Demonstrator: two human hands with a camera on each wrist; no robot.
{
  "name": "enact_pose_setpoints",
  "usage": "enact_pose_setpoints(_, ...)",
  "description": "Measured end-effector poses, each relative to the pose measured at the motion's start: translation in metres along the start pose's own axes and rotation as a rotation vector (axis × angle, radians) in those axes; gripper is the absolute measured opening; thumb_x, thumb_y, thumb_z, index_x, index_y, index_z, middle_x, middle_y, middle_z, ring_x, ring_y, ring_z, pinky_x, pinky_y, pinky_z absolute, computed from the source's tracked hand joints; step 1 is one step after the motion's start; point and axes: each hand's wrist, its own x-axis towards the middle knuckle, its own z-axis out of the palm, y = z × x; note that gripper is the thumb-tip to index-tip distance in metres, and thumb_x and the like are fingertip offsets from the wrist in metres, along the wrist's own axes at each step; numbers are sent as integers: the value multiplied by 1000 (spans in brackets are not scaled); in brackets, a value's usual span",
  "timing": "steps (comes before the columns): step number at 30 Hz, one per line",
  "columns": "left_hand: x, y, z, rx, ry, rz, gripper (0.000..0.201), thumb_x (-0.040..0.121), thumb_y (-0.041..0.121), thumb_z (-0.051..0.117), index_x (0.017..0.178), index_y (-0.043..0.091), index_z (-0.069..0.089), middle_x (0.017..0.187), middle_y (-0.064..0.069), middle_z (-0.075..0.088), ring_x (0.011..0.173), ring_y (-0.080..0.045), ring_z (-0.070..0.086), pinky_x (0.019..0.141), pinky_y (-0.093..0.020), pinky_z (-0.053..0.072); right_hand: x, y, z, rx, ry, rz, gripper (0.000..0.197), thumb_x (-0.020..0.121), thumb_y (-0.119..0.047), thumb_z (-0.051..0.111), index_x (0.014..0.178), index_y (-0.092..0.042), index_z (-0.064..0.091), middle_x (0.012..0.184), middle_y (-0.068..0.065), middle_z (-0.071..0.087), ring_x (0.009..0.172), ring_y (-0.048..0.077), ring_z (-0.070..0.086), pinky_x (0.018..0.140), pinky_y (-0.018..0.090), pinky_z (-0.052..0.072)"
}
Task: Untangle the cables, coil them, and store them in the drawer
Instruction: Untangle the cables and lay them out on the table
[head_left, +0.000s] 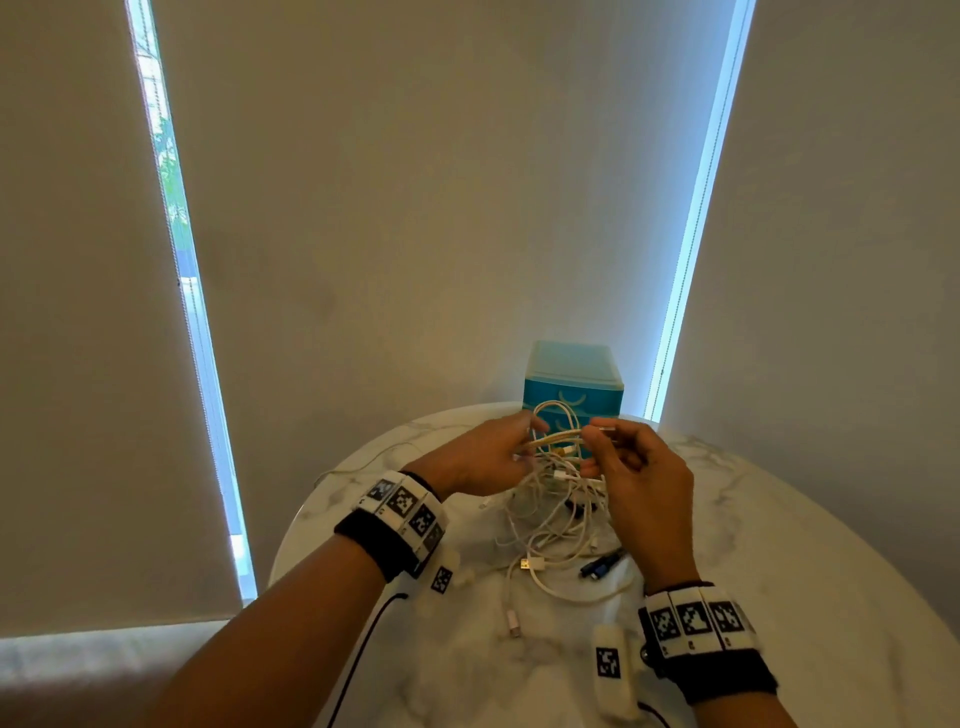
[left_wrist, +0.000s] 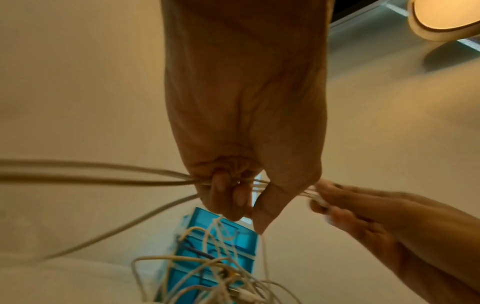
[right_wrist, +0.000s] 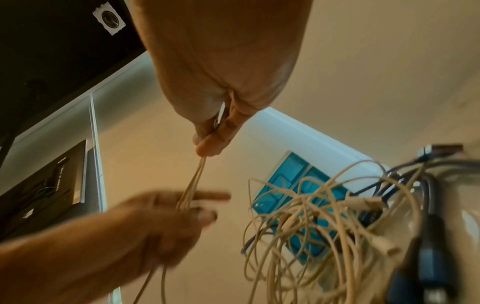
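- The cables (head_left: 558, 499) were bunched at lower centre, above the table (head_left: 779, 519).
- Strands were pinched by the left hand (head_left: 480, 457), fingers curled.
- The same strands were pinched by the right hand (head_left: 641, 483).
- The drawer unit (head_left: 571, 376) stood just behind.

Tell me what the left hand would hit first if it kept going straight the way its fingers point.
Probably the right hand: the left hand points across at it, joined by the white cable strands both pinch. The blue drawer unit sits farther back; depth is unclear.
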Motion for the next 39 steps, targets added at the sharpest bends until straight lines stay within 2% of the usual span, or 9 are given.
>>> enact_pose_setpoints(6, -38, -79, -36, -198, -246, -213, 43, 102, 61, 62, 110, 22, 81, 78, 3, 60, 70, -13, 52, 67, -23, 47, 16, 1, -14, -86, 33, 50, 13, 95, -22, 80, 108, -18, 80, 82, -4, 81, 72, 12, 79, 81, 40, 66)
enact_pose_setpoints(10, -64, -130, -84, -53, -282, -386, 47, 94, 67, 69, 91, 22, 84, 64, 3, 53, 62, -13, 51, 77, -28, 48, 36, -21, 1, -102, 14, 4, 8, 95, -19, 80, 103, -18, 81, 81, -2, 81, 70, 14, 79, 82, 39, 66)
enact_pose_setpoints(13, -75, -166, -121, 476, -42, -515, 47, 105, 62, 53, 100, 22, 77, 99, 1, 74, 100, -24, 67, 106, -47, 38, 38, -37, 16, -91, -32, -31, 10, 94, -19, 82, 104, -18, 81, 83, -1, 82, 72, 15, 80, 79, 37, 66)
enact_pose_setpoints(17, -81, -187, -143, 860, 364, -436, 46, 111, 57, 31, 125, 20, 54, 127, -5, 59, 122, -29, 53, 101, -51, 34, 22, -43, 42, -79, -77, -76, 12, 95, -21, 81, 106, -16, 79, 83, -4, 81, 72, 11, 79, 74, 25, 65)
enact_pose_setpoints(23, -85, -197, -109, 623, -259, -713, 96, 91, 43, 76, 168, 29, 19, 169, -8, 34, 153, -32, 38, 122, -48, 37, 14, -34, 42, -126, -170, 0, 17, 93, -24, 83, 108, -16, 80, 87, -4, 82, 75, 9, 79, 74, 20, 64)
enact_pose_setpoints(28, -51, -134, -95, 379, -296, -461, 93, 91, 32, 80, 166, 29, 24, 167, -8, 37, 149, -31, 43, 121, -49, 37, 9, -22, 39, -174, -206, 44, 20, 93, -24, 83, 110, -15, 80, 91, -2, 81, 74, 7, 79, 71, 18, 62)
enact_pose_setpoints(31, -27, -64, -80, -133, -122, -146, 55, 104, 11, 59, 156, 14, 44, 156, -9, 54, 147, -25, 47, 122, -42, 37, 5, -17, 39, -188, -206, 57, 18, 93, -24, 82, 109, -16, 79, 89, -3, 81, 72, 5, 78, 66, 12, 58)
enact_pose_setpoints(33, -16, -17, -57, -314, -14, -38, 43, 112, 35, 42, 147, 13, 56, 142, -8, 66, 137, -22, 56, 119, -40, 38, 3, -15, 40, -202, -193, 52, 16, 93, -27, 82, 107, -19, 78, 87, -7, 80, 71, 3, 77, 66, 10, 57)
enact_pose_setpoints(39, 4, 22, 12, -384, -138, -182, 91, 101, 74, -7, 77, 17, 60, 73, -8, 56, 67, -20, 50, 64, -32, 43, 1, -7, 26, -317, -230, 26, 11, 96, -31, 79, 104, -25, 75, 83, -20, 71, 74, -12, 71, 64, 4, 50)
